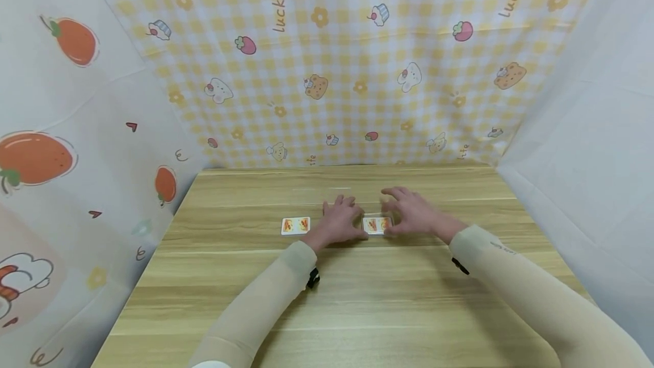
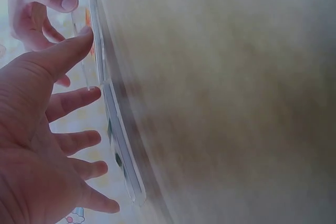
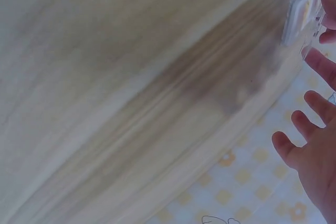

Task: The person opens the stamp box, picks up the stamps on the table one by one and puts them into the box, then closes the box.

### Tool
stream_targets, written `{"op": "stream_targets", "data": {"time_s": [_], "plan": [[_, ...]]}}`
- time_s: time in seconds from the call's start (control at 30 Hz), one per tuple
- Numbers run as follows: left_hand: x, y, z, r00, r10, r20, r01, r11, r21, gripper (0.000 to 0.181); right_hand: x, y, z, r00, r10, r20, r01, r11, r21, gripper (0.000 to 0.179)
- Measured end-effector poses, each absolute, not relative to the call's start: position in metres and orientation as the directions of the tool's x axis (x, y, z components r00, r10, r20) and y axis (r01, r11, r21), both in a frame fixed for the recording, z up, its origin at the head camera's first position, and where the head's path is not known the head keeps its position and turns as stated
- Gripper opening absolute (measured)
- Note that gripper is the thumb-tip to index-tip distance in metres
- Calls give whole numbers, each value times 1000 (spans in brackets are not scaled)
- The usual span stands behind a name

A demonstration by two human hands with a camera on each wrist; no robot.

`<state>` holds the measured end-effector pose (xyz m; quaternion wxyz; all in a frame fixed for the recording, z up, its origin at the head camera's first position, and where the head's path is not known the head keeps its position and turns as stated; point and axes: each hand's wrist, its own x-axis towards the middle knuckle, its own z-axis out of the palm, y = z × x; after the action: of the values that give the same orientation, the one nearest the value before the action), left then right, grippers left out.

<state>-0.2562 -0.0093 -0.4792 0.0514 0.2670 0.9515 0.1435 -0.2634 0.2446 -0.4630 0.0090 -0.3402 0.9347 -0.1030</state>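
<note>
A flat case of picture cards (image 1: 377,225) with orange art lies on the table between the two hands. Just above it, a thin clear plastic lid (image 2: 87,76) spans from hand to hand. My left hand (image 1: 339,222) holds the lid at its left end, thumb and index finger at its edges. At the other end, my right hand (image 1: 413,212) holds it with thumb and fingers, the rest spread. A second flat case (image 2: 122,148) with dark green pictures lies beneath the left fingers in the left wrist view. Left of that hand lies an orange-printed card (image 1: 296,225).
A wood-grain table (image 1: 357,311) stretches beneath both arms. Behind it hangs a yellow checked curtain (image 1: 337,67), with a white printed curtain (image 1: 107,101) on the left and a plain white one (image 1: 577,112) on the right.
</note>
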Motion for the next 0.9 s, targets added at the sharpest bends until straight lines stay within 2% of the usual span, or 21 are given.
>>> {"op": "stream_targets", "data": {"time_s": [0.5, 0.9], "plan": [[-254, -5, -482, -857, 513, -50, 484, 835, 263, 64, -257, 244, -471, -764, -640, 83, -643, 744, -181, 52], [-255, -5, -484, -862, 504, -58, 475, 842, 258, 64, -258, 241, -471, -781, -623, 29, -616, 763, -193, 52]]}}
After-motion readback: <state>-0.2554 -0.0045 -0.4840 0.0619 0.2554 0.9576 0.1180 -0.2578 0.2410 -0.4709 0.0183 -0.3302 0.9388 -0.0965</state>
